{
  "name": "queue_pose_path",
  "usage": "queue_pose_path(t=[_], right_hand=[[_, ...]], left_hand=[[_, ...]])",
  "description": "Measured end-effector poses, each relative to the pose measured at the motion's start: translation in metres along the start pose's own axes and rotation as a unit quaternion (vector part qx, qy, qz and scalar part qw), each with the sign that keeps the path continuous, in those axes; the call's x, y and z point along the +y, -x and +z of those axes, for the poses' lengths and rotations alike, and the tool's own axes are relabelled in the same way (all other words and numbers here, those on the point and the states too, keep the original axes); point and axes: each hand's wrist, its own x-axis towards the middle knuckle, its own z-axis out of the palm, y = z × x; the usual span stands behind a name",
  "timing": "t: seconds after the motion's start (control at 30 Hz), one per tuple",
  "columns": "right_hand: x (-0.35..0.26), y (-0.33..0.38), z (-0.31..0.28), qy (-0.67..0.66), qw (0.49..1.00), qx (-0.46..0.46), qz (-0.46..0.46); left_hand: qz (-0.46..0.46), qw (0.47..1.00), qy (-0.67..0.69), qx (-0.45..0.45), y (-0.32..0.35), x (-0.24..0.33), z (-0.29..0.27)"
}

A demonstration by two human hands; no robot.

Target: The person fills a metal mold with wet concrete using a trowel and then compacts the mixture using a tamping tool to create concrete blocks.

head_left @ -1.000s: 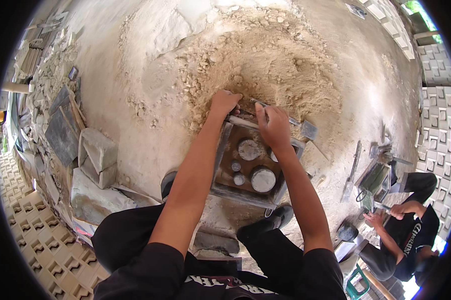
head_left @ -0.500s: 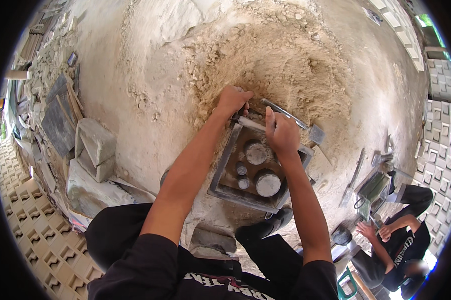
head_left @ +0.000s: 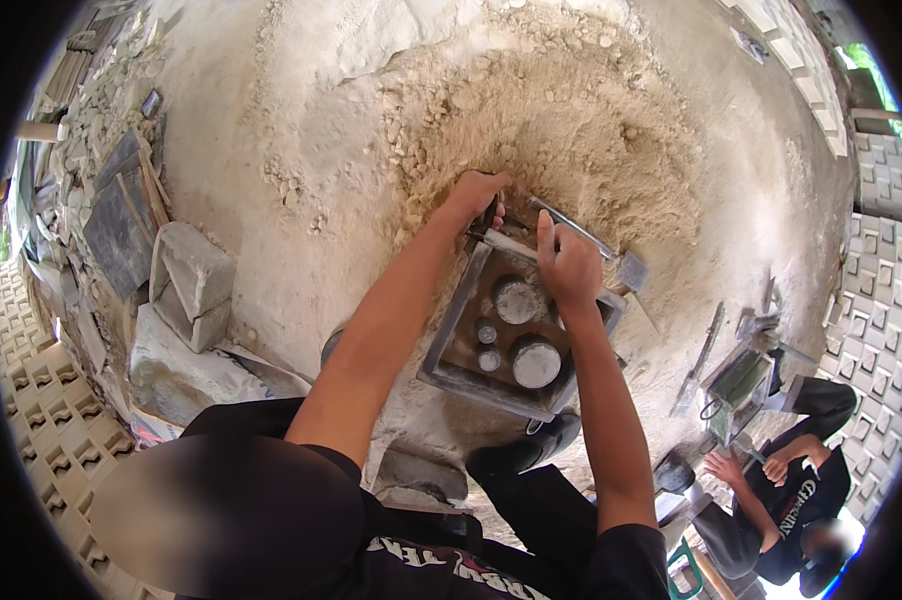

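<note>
Under the right hand [head_left: 573, 268], the boxy frame [head_left: 491, 397] lies skewed clockwise.

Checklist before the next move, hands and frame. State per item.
1. Left grip at the frame's far left corner: ok.
2. Left grip firm on the dark piece there: cannot tell, fingers cover part of it.
3. Right grip at the far side of the frame: ok; what its folded fingers touch is hidden.
4. Two large discs and two small discs inside the frame walls: ok.
5. Metal bar clear of the right thumb: cannot tell, very close in this view.
6. Co-worker clear of the frame: ok, off to the right.
</note>
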Motion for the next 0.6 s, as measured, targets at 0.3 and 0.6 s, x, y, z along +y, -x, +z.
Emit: queue_pose_path(t=[0.3, 0.6], right_hand=[[0.0, -0.001, 0.004, 0.011, 1.0, 0.021, -0.016], [0.002, -0.001, 0.004, 0.014, 1.0, 0.02, -0.013]], left_hand=[[0.137, 0.954, -0.233, 0.13, -0.008, -0.013, 0.003], [0.138, 0.982, -0.117, 0.048, -0.008, -0.014, 0.001]])
